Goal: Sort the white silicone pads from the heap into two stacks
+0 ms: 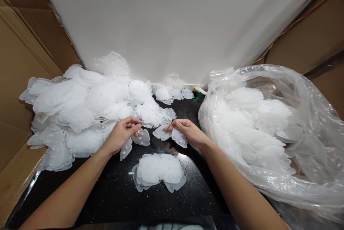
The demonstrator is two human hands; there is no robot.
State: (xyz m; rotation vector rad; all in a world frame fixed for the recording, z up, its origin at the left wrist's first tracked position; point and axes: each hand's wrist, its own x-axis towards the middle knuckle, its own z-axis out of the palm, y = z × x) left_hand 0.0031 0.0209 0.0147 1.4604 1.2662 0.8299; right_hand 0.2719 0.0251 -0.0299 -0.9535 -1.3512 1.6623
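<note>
Has a stack [149, 169] near on the counter [107, 194], likely for clear room. Holds both hands apart: left hand [122, 135] drawn together, contents unclear; right hand [189, 132] pinching a sheet [179, 138], perhaps for fine control. Farther, has pile [88, 95] left, bag [309, 191] open right, probably for ready reach.

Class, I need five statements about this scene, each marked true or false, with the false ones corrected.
1. The large heap of frosted pieces lies left of the clear plastic bag. True.
2. The bag is tied shut. False: its mouth is open, with white pieces showing inside.
3. The right hand has its fingers on a frosted piece. True.
4. The tabletop is white. False: the tabletop is black.
5. The small pile lies between the two forearms. True.
</note>
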